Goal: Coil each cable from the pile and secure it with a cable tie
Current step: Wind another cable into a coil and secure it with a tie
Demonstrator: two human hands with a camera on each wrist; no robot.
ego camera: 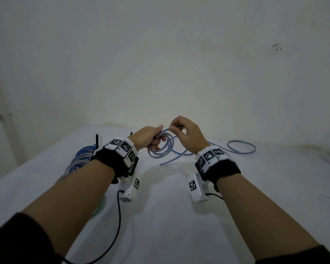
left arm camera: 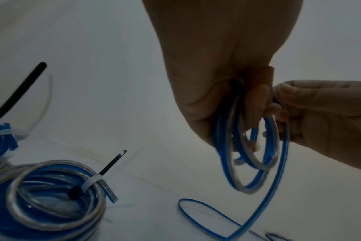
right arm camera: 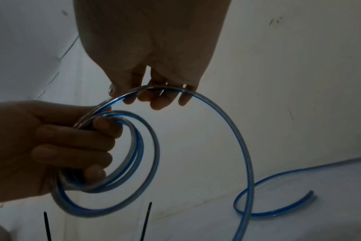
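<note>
1. Forearms fill the near part of the head view, each w/ a marker-covered wrist band; both reach fwd over the white table (ego camera: 170,216).
2. Left hand (ego camera: 149,139) has fingers curled round the coil (ego camera: 161,147), a few stacked loops of blue/clear cable, held above the table at about centre. Loop plane roughly upright and hanging below the fist.
3. Right hand (ego camera: 183,133) sits just beside it, to the right and a bit higher, pinching the free run of the same cable (ego camera: 176,128) betw thumb & fingertips.
4. Key relation: free cable leaves the right-hand pinch, arcs down and to the right, lands on the table and ends in a loose curl, the tail (ego camera: 241,147), well apart from the hands. So slack lies right of and beyond the grip; right hand is nearer to it. Judgement: next wrap wants the right hand to bring its arc leftward onto the coil, left hand just clamping.
5. Finished coils (ego camera: 80,159) lie on the table left of the left wrist, cable-tie ends sticking up.
6. View diffs: left wrist cam shows a white cable tie (left arm camera: 92,182) cinched round a finished coil (left arm camera: 52,195), hidden from the head cam. Right wrist cam shows the cut end of the tail (right arm camera: 310,194) and the full arc (right arm camera: 227,124) from pinch to table; head view blurs that.
</note>
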